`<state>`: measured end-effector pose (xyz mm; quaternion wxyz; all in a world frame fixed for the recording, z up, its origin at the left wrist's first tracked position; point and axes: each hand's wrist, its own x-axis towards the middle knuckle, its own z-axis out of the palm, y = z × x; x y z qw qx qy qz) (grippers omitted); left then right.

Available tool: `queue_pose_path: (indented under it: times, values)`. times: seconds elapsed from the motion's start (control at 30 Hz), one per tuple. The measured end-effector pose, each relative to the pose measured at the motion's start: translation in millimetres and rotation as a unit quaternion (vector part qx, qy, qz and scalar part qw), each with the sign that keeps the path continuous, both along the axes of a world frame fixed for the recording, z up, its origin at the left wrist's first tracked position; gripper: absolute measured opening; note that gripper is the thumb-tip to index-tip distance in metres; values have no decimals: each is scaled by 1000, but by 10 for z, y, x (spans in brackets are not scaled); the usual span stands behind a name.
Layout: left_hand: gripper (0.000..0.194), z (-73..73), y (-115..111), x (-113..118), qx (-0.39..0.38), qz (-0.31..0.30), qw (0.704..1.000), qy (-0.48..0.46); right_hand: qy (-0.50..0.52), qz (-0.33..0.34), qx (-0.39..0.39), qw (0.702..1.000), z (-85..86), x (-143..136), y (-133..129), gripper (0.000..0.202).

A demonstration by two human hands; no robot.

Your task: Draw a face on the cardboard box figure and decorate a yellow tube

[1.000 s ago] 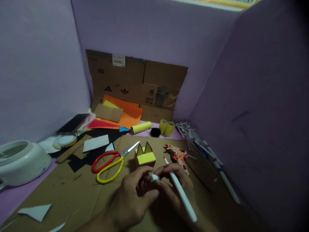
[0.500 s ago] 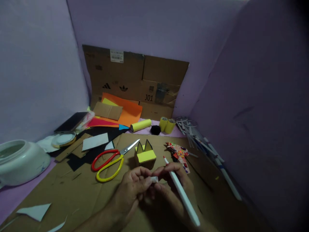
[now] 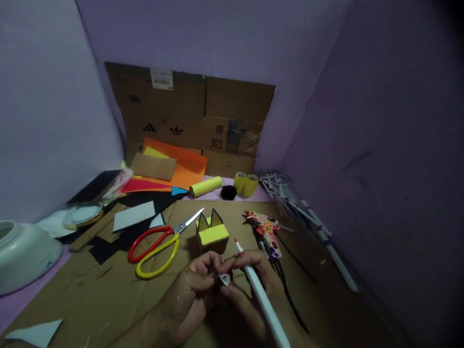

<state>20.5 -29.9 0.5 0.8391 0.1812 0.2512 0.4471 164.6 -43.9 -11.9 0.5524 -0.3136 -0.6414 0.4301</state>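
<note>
A: What's around?
B: Cardbd panel (image 3: 174,106) at bk, print "J01" (image 3: 216,143), 3-stripe + trefoil logos (image 3: 176,130); red/yel scissors (image 3: 179,229) L of yel-topped box (image 3: 213,235), just past hands.
A: Hands?
B: L hand (image 3: 192,292) + R hand (image 3: 273,285) pinch sm white tube (image 3: 227,283) btwn fingertips; R also grips white marker (image 3: 259,290), red tip fwd.

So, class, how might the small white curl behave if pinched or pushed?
The small white curl is probably light, given its thin visible edge. Its open hollow suggests it could squash between the fingers. Its rounded side may let it roll if pushed.
</note>
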Motion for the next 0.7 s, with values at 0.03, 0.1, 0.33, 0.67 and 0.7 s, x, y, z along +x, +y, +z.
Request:
queue_pose_path:
  times: [0.03, 0.1, 0.33, 0.67, 0.7]
  values:
    - [31, -4, 4, 2, -2, -2, 1000, 1, 2, 2, -10, 1000, -2, -3, -9, 23]
    - [28, -19, 13, 5, -1, -2, 1000, 5, 3, -3, -17, 1000, -14, -11, -21, 18]
    - [33, -83, 25, -9, -6, 12, 999, 31, -14, -72, -4, 997, -71, -38, -13, 12]
    - [51, -69, 56, 13, 8, 29, 994, 107, -12, -131, 22, 991, -73, 166, -20, 21]
    - [51, -42, 64, -3, 7, 33, 993, 117, -25, -157, 24, 987, -78, 258, -7, 22]
